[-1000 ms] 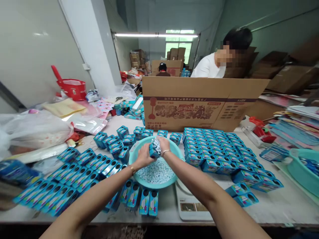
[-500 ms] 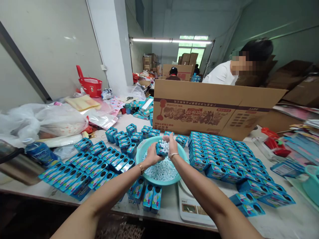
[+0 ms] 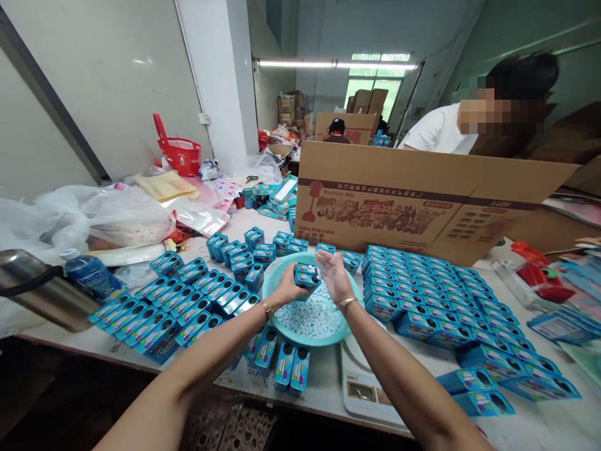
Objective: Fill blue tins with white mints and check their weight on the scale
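Box gripped in your left hand over the bowl of pellets; right hand spread wide; best held low against spills.

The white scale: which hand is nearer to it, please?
Right. The right hand is open over the bowl, beyond the scale; the left hand, holding a box, is farther left.
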`<state>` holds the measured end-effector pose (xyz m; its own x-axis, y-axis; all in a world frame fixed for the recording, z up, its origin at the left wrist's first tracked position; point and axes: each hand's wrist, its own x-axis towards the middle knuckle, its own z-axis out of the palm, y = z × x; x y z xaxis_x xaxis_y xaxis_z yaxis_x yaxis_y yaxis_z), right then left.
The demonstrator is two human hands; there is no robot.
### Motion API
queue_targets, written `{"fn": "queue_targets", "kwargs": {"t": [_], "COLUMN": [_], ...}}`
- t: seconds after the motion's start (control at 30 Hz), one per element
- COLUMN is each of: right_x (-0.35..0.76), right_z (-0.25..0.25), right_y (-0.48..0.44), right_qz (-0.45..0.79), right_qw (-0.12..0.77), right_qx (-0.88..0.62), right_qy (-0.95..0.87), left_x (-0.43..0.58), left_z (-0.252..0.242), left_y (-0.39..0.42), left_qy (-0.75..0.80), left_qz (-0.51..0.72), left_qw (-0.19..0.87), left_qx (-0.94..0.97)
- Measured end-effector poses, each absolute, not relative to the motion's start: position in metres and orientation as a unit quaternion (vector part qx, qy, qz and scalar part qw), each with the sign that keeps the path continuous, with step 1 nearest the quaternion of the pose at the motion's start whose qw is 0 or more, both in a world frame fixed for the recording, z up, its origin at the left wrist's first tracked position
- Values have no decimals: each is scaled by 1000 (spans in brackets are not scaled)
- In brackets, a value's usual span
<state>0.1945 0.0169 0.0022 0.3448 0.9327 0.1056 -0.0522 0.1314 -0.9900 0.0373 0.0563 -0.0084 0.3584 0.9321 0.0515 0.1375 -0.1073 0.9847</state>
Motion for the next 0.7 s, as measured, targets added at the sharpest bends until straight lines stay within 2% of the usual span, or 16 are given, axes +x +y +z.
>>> {"fn": "queue_targets", "kwargs": {"t": [0.07, 0.13, 0.23, 0.3, 0.37, 0.43, 0.63, 0.7], "right_x": [210, 218, 206, 188, 172, 163, 185, 199], "right_z": [-6, -16, -29, -38, -49, -61, -68, -63], "right_y": [2, -11, -15, -8, 6, 20, 46, 50], "right_qz": [359, 316, 218, 174, 149, 133, 116, 132], "right_qw": [567, 423, 121, 19, -16, -23, -4, 54], "right_qx": [-572, -580, -418, -288, -233, -246, -384, -452], "right_qy": [-472, -621, -873, -941, -961, -960, -916, -881], "left_x": [27, 17, 10, 9, 10, 11, 11, 11], "left_z": [-7, -6, -7, -9, -11, -15, -16, -11], "left_y": [63, 70, 76, 75, 72, 70, 70, 70], "left_qy": [411, 411, 416, 417, 419, 420, 427, 471], "left_qz": [396, 409, 420, 426, 429, 435, 438, 388], "left_qw": [545, 565, 586, 589, 588, 579, 549, 484], "left_qx": [614, 587, 554, 545, 543, 546, 570, 627]}}
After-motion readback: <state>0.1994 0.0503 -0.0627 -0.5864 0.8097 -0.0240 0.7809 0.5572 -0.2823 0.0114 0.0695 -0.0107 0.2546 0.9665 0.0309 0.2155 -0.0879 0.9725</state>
